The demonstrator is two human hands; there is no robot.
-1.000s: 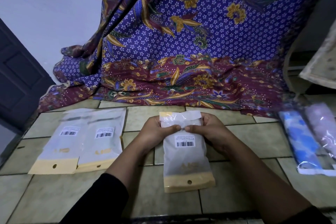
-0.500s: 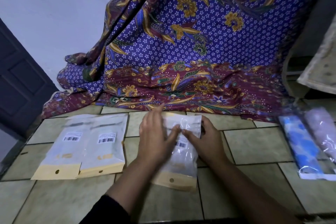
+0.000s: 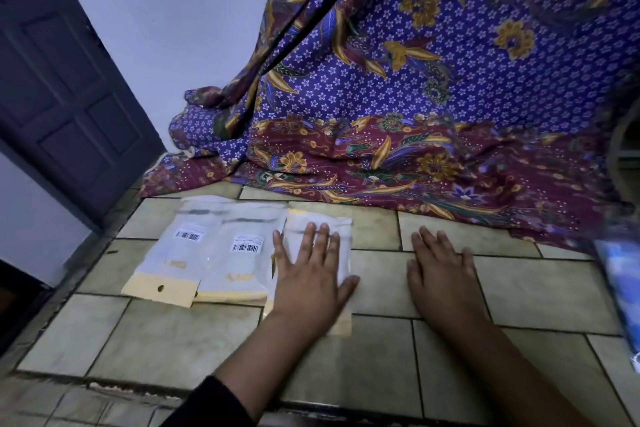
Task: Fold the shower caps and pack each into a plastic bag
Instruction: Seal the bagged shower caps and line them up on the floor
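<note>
Plastic bags lie three in number on the tiled surface (image 3: 519, 288). Nearest, one dark sleeve (image 3: 214, 406) leads up to the left hand (image 3: 308, 281), which lies flat on the pressed bag (image 3: 343, 246), its fingers (image 3: 308, 239) straight and spread, gripping nothing (the palm hides most of this bag, so its contents cannot be told). The right hand (image 3: 440, 277) lies flat on bare tile just right of that bag, fingers straight, holding nothing, apart from the left hand. Left of the left fingers lie the other two, side by side and slightly overlapping, each with one barcode label: the middle bag (image 3: 242, 260) just beside the pressed one, the outer bag (image 3: 176, 253) beyond it. Well right of the right fingers, at the edge, sits one blue pack (image 3: 620, 281) (blurred). Beyond the fingertips a purple and maroon floral cloth (image 3: 415, 114) drapes onto the tile; far left stands one dark door (image 3: 62, 97).
</note>
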